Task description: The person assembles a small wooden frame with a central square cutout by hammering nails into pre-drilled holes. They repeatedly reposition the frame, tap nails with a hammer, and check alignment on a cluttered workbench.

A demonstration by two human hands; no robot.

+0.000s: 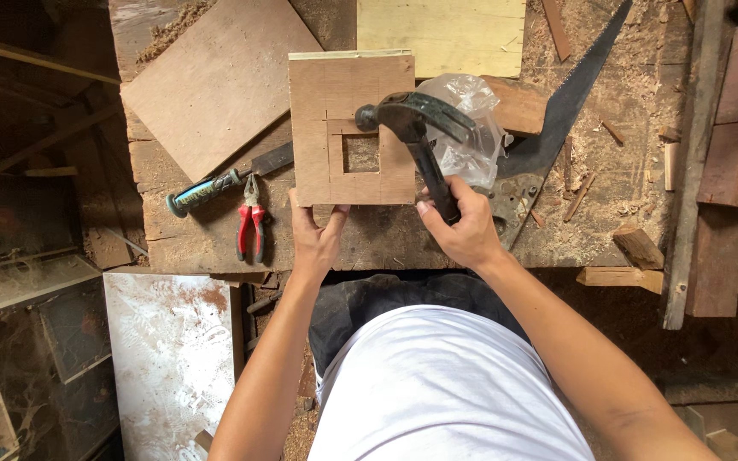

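Flat on the counter (215, 243), just ahead of the body: a square board (352, 128) of plywood with a square frame of strips nailed around a square hole (360, 154) near its middle; probably light and stiff, thin at the edges, likely to skid under a blow unless pinned; best held at the near edge, clear of the frame. Left hand (316, 235) at that near edge, fingers (336, 213) spread and pressing up against the board, pinning rather than gripping. Right hand (463, 229) wrapped shut round the dark handle of a claw hammer (416, 128), grip low on the shaft; head poised over the frame's right side, claw pointing right; cannot tell whether touching the wood or just above it; heavy at the head, so steadier held low as here. Just behind the hammer, a crumpled clear plastic bag (471, 128); beyond it a handsaw (557, 111) lying diagonally, teeth toward the board. Left of the board: red-handled pliers (251, 226) and a chisel (224, 183) with a teal grip, partly under a larger plywood sheet (215, 81). Pale panel (442, 34) at the far edge; sawdust and wood offcuts (634, 248) scattered to the right; stacked timber (728, 171) beyond.
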